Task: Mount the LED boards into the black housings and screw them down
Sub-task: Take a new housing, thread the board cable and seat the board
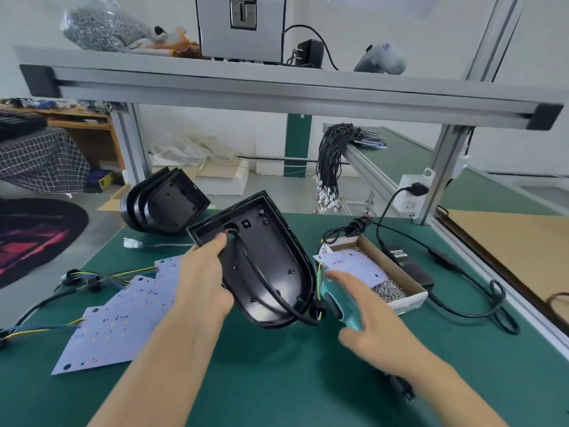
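Observation:
My left hand [201, 278] grips a black housing [264, 269] by its left rim and holds it tilted above the green mat, hollow side up, with a black cable lying inside it. My right hand [366, 315] is around a teal electric screwdriver [338, 303] just right of the housing. Several white LED boards [120, 318] with coloured wires lie fanned out on the mat at the left. Another LED board [354, 266] rests on a cardboard box of screws [397, 291]. A stack of empty black housings [167, 204] stands at the mat's far left edge.
A black power adapter [409, 263] and its cables run along the right of the mat. A bundle of black wires [332, 161] hangs from a rail behind. An aluminium frame shelf [277, 87] spans overhead. A white connector [132, 243] lies near the stacked housings.

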Action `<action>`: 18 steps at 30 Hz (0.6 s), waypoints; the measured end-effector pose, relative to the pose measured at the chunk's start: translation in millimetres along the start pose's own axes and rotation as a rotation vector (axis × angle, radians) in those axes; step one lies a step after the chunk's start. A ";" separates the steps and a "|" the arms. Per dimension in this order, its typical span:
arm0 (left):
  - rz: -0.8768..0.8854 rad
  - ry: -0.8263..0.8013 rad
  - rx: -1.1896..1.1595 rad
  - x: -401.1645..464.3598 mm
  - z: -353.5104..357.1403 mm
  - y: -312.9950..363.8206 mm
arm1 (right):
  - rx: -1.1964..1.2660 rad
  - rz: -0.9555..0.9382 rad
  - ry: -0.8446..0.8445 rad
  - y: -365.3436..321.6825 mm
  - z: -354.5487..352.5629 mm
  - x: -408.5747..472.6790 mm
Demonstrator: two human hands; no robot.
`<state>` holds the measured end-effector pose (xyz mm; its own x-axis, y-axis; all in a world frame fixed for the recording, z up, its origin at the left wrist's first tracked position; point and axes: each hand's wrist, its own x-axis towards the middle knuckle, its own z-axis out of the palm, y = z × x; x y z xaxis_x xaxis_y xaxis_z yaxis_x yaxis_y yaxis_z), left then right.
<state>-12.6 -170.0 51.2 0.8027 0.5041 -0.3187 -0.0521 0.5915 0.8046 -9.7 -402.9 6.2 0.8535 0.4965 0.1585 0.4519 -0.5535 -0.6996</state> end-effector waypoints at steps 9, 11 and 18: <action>-0.058 0.071 -0.059 1.7 1.9 4.2 | -0.369 -0.218 0.014 18.3 20.7 7.1; -0.096 0.082 -0.087 1.5 2.8 5.0 | -0.508 -0.236 -0.015 16.7 24.5 10.5; 0.000 0.142 -0.102 5.8 5.2 13.9 | -0.314 -0.413 0.167 -3.4 7.9 12.3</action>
<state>-5.6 -162.2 63.2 0.7107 0.5840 -0.3923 -0.1180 0.6487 0.7518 -2.8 -389.7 5.0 0.6065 0.6162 0.5026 0.7924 -0.5207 -0.3178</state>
